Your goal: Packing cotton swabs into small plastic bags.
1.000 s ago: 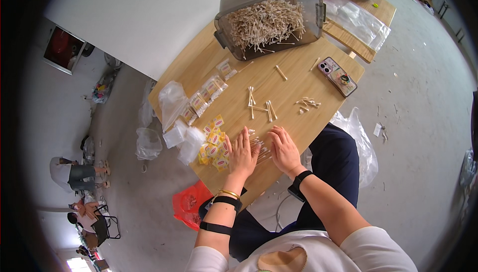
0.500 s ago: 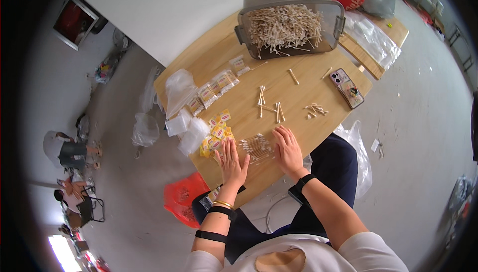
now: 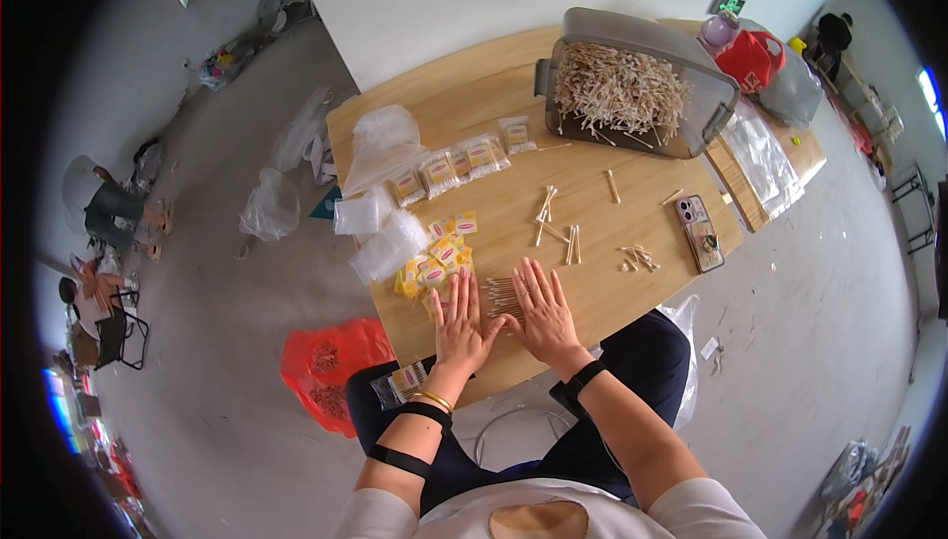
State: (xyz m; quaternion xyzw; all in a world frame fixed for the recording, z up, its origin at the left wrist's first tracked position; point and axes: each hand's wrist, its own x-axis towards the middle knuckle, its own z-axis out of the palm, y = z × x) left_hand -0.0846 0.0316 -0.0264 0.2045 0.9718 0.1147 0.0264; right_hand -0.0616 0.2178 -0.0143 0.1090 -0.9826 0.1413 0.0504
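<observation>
A flat layer of cotton swabs [image 3: 502, 296] lies on the wooden table between my two hands, partly covered by them. My left hand [image 3: 460, 334] is stretched out flat along the left side of the swabs, its fingertips close to a pile of yellow-and-white cards [image 3: 434, 261]. On the other side, my right hand [image 3: 541, 322] lies with fingers extended over the right part of the swabs. The two thumbs come close together at the near end of the layer. Neither hand grips anything.
Behind stands a grey bin [image 3: 647, 139] of loose swabs, tipped toward me. Filled swab packs [image 3: 441, 172] line the left, beside clear plastic bags [image 3: 380, 149]. Loose swabs [image 3: 640, 259] and a phone [image 3: 699, 233] are on the right. A red bag [image 3: 326, 371] is below the table.
My right hand has moved left onto the swabs, and the hands are now closer together, covering more of the layer. The whole view has also shifted and turned slightly.
</observation>
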